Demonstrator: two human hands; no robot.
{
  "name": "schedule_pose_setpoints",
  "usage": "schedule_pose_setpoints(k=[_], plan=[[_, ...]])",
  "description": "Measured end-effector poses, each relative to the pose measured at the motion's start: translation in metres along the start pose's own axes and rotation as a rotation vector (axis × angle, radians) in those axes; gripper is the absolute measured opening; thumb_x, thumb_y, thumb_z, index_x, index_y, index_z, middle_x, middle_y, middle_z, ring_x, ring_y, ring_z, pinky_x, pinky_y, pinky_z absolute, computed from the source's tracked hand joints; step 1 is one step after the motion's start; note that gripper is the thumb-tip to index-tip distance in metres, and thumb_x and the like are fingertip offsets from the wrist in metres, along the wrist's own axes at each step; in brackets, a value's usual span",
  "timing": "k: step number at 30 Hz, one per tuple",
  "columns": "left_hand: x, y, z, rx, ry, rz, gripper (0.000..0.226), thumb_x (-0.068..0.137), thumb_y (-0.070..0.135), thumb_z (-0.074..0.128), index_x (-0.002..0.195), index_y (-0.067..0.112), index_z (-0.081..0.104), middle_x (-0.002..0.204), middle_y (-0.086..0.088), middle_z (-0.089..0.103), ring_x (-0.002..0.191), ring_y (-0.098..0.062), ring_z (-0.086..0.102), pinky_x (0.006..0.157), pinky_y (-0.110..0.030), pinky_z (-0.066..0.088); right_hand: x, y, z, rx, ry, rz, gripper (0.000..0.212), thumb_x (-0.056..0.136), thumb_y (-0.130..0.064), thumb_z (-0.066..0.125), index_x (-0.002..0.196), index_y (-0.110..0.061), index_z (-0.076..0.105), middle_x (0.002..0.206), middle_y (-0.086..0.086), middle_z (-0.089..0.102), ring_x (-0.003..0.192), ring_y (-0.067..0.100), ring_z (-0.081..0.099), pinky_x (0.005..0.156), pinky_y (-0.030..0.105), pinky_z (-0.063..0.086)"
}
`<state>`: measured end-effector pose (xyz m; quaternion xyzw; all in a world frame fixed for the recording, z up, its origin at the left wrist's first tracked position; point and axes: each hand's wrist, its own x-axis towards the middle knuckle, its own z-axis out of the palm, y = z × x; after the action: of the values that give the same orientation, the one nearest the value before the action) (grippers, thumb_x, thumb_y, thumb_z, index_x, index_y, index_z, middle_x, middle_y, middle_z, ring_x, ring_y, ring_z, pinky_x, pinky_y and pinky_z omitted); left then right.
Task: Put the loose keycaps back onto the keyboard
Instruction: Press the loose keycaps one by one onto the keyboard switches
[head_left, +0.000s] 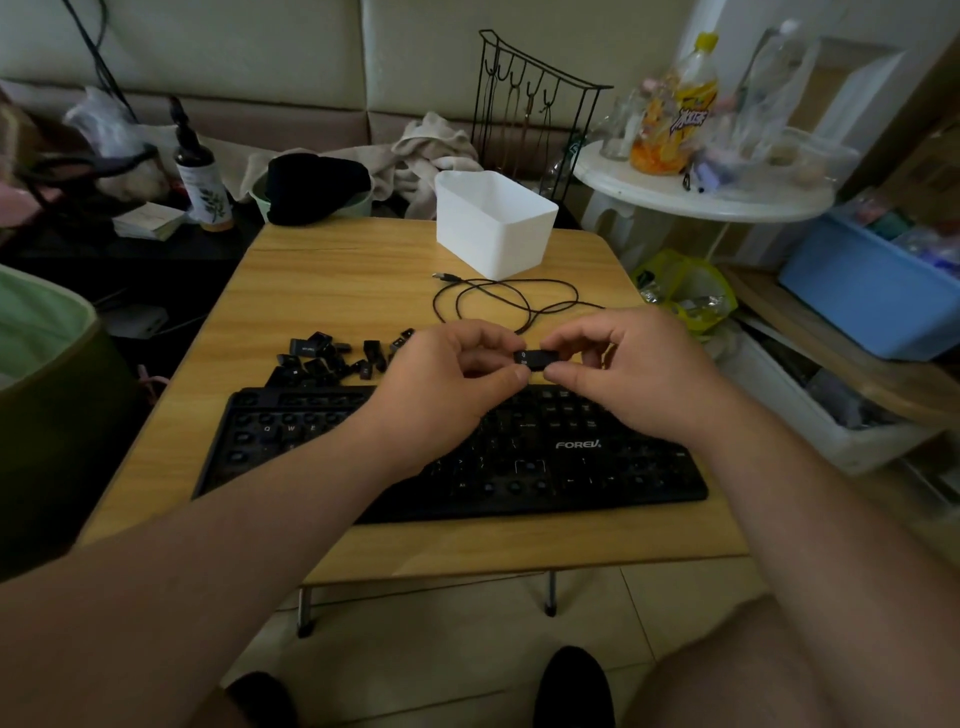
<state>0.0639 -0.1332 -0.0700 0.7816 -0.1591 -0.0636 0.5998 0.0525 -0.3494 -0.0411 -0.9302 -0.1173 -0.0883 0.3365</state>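
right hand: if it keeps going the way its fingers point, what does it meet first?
The right hand points left, toward the left hand. They share a wide black keycap, so the left hand's fingertips come first, almost immediately. Depth looks matched, though one view can't confirm it.

— What stood behind it all on the wooden surface (322, 280)?
— A white plastic bin (493, 228), near the far edge.
— And off to the side?
— A round white side table (727, 202) carried an orange drink bottle (675, 109); a blue tub (872, 296) sat below.
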Motion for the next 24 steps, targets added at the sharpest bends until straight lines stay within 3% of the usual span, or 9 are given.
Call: schedule_pose_setpoints(k=[3, 5, 7, 11, 15, 17, 21, 24], plan=[[-0.005, -0.001, 0.008, 0.376, -0.139, 0.145, 0.033, 0.097, 0.032, 0.072, 0.129, 0.041, 0.068, 0.108, 0.021, 0.076, 0.101, 0.007, 0.065, 0.092, -0.016, 0.049, -0.015, 0.012, -0.018, -0.105, -0.105, 0.066, 0.028, 0.084, -0.026, 0.084, 0.089, -0.051, 0.071, 0.076, -0.009, 0.069, 0.064, -0.002, 0.057, 0.063, 0.025, 0.048], [-0.010, -0.004, 0.016, 0.648, -0.227, 0.302, 0.044, 0.098, 0.035, 0.069, 0.142, 0.040, 0.060, 0.129, 0.018, 0.069, 0.118, -0.002, 0.057, 0.103, -0.018, 0.037, -0.028, 0.024, -0.031, -0.135, -0.170, 0.152, 0.024, 0.085, -0.026, 0.083, 0.093, -0.046, 0.074, 0.082, -0.011, 0.070, 0.074, 0.001, 0.062, 0.070, 0.028, 0.052], [-0.015, -0.009, 0.026, 0.798, -0.288, 0.401, 0.049, 0.099, 0.040, 0.066, 0.147, 0.037, 0.056, 0.141, 0.014, 0.061, 0.127, -0.009, 0.048, 0.109, -0.024, 0.033, -0.044, 0.037, -0.043, -0.157, -0.227, 0.225, 0.023, 0.085, -0.026, 0.082, 0.097, -0.044, 0.074, 0.083, -0.013, 0.068, 0.076, 0.003, 0.062, 0.067, 0.025, 0.049], [-0.022, -0.018, 0.048, 0.881, -0.323, 0.494, 0.050, 0.099, 0.050, 0.060, 0.147, 0.038, 0.055, 0.141, 0.011, 0.053, 0.129, -0.015, 0.041, 0.111, -0.041, 0.040, -0.066, 0.059, -0.051, -0.130, -0.267, 0.280, 0.024, 0.083, -0.024, 0.085, 0.094, -0.042, 0.076, 0.089, -0.014, 0.066, 0.078, -0.005, 0.058, 0.069, 0.020, 0.043], [-0.026, -0.018, 0.067, 0.969, -0.344, 0.527, 0.054, 0.100, 0.058, 0.051, 0.151, 0.041, 0.048, 0.145, 0.007, 0.045, 0.133, -0.019, 0.035, 0.109, -0.042, 0.033, -0.076, 0.073, -0.044, -0.079, -0.300, 0.285, 0.024, 0.079, -0.025, 0.089, 0.091, -0.042, 0.078, 0.093, -0.024, 0.063, 0.091, -0.003, 0.059, 0.082, 0.028, 0.049], [-0.027, -0.020, 0.073, 1.004, -0.347, 0.548, 0.055, 0.100, 0.059, 0.049, 0.152, 0.040, 0.048, 0.144, 0.005, 0.046, 0.132, -0.021, 0.037, 0.108, -0.043, 0.035, -0.077, 0.075, -0.040, -0.098, -0.292, 0.270, 0.022, 0.078, -0.031, 0.089, 0.092, -0.044, 0.078, 0.095, -0.020, 0.064, 0.093, 0.001, 0.061, 0.088, 0.037, 0.053], [-0.028, -0.023, 0.080, 1.050, -0.347, 0.579, 0.056, 0.099, 0.059, 0.047, 0.151, 0.038, 0.049, 0.142, 0.003, 0.049, 0.130, -0.024, 0.041, 0.105, -0.045, 0.039, -0.076, 0.076, -0.035, -0.111, -0.295, 0.253, 0.027, 0.077, -0.039, 0.088, 0.097, -0.052, 0.074, 0.095, -0.017, 0.062, 0.092, 0.007, 0.062, 0.088, 0.046, 0.055], [-0.029, -0.024, 0.081, 1.054, -0.333, 0.592, 0.055, 0.099, 0.059, 0.045, 0.150, 0.038, 0.049, 0.140, 0.004, 0.050, 0.129, -0.023, 0.043, 0.102, -0.043, 0.039, -0.076, 0.076, -0.036, -0.082, -0.288, 0.257, 0.023, 0.077, -0.035, 0.089, 0.094, -0.047, 0.078, 0.093, -0.015, 0.062, 0.089, 0.007, 0.062, 0.087, 0.047, 0.055]])
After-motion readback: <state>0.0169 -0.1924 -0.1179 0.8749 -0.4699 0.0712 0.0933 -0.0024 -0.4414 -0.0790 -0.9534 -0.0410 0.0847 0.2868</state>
